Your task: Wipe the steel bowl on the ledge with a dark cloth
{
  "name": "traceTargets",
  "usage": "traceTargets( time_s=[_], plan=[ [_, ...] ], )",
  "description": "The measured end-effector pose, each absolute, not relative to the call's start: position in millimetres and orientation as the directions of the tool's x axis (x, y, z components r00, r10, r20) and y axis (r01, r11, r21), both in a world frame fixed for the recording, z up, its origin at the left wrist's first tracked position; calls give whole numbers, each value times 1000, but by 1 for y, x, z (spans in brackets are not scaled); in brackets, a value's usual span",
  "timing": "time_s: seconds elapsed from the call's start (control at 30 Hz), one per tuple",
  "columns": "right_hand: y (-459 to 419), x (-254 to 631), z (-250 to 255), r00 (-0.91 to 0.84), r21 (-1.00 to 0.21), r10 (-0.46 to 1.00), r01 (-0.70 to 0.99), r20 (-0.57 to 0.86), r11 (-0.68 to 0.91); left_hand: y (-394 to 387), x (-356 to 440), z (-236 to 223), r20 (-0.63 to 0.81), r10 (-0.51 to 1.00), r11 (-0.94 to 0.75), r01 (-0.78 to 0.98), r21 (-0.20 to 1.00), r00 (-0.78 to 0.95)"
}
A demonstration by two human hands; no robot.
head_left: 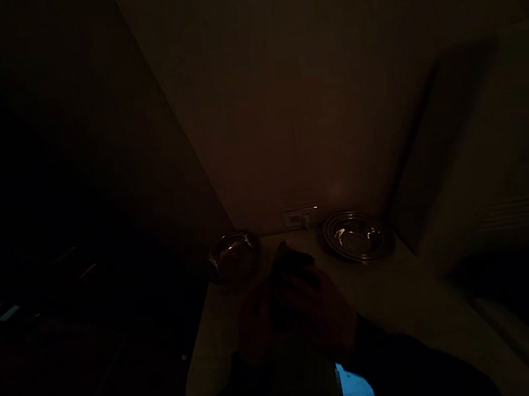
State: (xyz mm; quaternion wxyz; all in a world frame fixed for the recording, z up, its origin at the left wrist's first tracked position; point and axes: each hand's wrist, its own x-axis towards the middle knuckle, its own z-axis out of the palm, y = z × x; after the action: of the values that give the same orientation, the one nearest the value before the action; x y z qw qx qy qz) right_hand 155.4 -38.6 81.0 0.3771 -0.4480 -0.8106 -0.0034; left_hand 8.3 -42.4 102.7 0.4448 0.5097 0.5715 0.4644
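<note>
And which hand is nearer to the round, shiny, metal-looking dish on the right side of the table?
Right. The right hand is to the left of that metal-looking dish and closer to the person, not touching it; the left hand is farther left.

Dim room, type unclear | table [405, 309] | metal bowls [355, 240] | wall socket [292, 218]

Super dark on my feed, but I see a table [403, 296] with a shiny bowl [235, 258] back left, a ringed dish [355, 237] back right, some socket-looking plate [293, 217] on the wall [288, 99] between, and a bright blue patch [357, 384] below.
</note>
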Motion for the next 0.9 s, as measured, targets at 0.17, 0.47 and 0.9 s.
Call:
traceTargets(
  time_s=[0.17, 0.47, 0.9],
  plan=[
    [-33, 155, 81, -214, -432, 778, 731, 590, 528, -42, 10, 104, -9, 995, 29, 196, 980, -104],
    [-26, 151, 83, -216, -483, 797, 697, 563, 530, -47, 11, 109, 32, 988, 18, 318, 948, -152],
    [-18, 148, 94, -236, -475, 772, 672, 590, 568, -41, 5, 104, 34, 983, 22, 294, 955, -181]
  ],
)
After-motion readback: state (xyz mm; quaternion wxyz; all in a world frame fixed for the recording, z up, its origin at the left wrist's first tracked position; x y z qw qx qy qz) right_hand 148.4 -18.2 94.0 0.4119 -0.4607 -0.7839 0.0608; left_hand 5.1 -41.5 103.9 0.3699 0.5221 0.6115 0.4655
